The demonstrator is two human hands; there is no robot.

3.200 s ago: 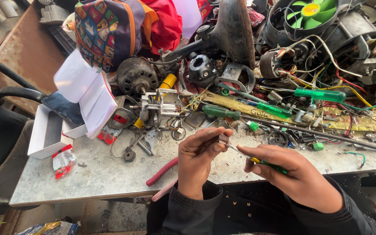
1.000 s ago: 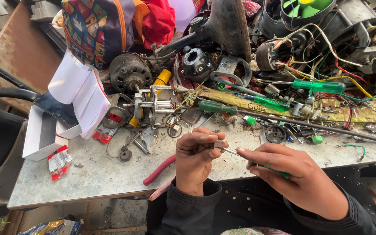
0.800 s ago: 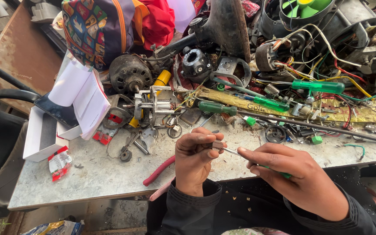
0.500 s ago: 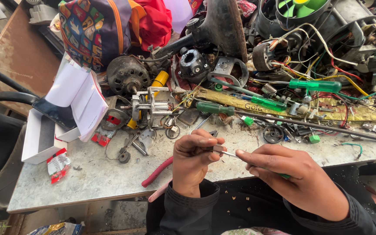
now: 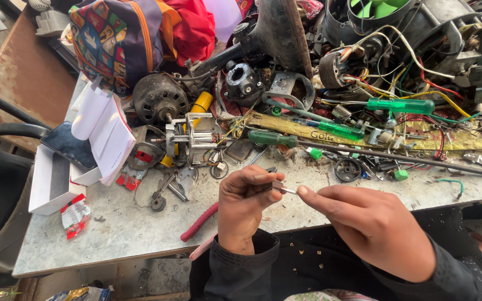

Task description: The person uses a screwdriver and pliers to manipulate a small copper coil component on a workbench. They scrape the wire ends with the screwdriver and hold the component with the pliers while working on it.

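My left hand (image 5: pixel 245 203) pinches a small metal part (image 5: pixel 276 185) above the front edge of the grey workbench (image 5: pixel 112 234). My right hand (image 5: pixel 372 223) grips a thin screwdriver; only its silver shaft (image 5: pixel 288 190) shows, with the tip against the small part. The screwdriver handle is hidden inside my right fist. Both hands hover just above the bench, close to my body.
Red-handled pliers (image 5: pixel 199 222) lie left of my left hand. Green-handled screwdrivers (image 5: pixel 272 138) (image 5: pixel 400 105), a motor (image 5: pixel 160 102), a metal bracket (image 5: pixel 189 135), loose wires and washers crowd the back of the bench. A white box (image 5: pixel 48 187), a phone (image 5: pixel 69 146) and a colourful bag (image 5: pixel 121 36) sit at left.
The hands have stayed together on the small part and screwdriver, shifting slightly. The green handle seen in my right hand earlier is now hidden. The camera has drifted a little.
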